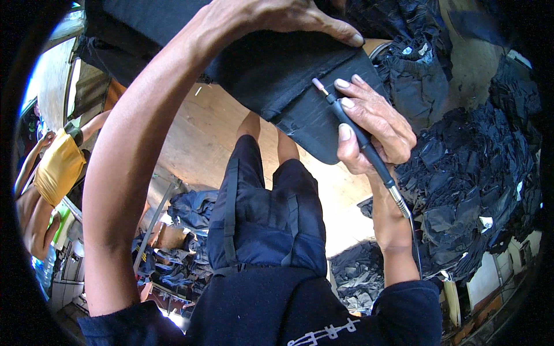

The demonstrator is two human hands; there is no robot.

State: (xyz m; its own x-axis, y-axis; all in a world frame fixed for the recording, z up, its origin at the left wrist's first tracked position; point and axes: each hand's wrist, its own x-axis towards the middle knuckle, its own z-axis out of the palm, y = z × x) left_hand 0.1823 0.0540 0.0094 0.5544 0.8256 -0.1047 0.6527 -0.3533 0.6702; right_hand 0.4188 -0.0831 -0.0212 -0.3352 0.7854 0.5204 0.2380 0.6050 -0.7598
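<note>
A black denim garment piece (254, 69), apparently a trouser leg, stretches out flat in front of me with a stitched seam across it. My left hand (283, 14) grips its far side, the thumb lying on the cloth near the right edge; the other fingers are mostly hidden at the top of the view. In my right hand (381, 127) is a slim black rotary tool (360, 135), held like a pen. Its small pinkish grinding tip (318, 84) is over the cloth by the seam; I cannot tell whether it touches. A cable trails from its metal end past my right forearm.
Large heaps of dark garments (467, 184) lie to the right, with more dark clothes (415, 75) at the far right. Another pile (193, 210) sits at lower left. A person in yellow shorts (60, 167) is at the left. A pale wooden floor (202, 138) shows beneath.
</note>
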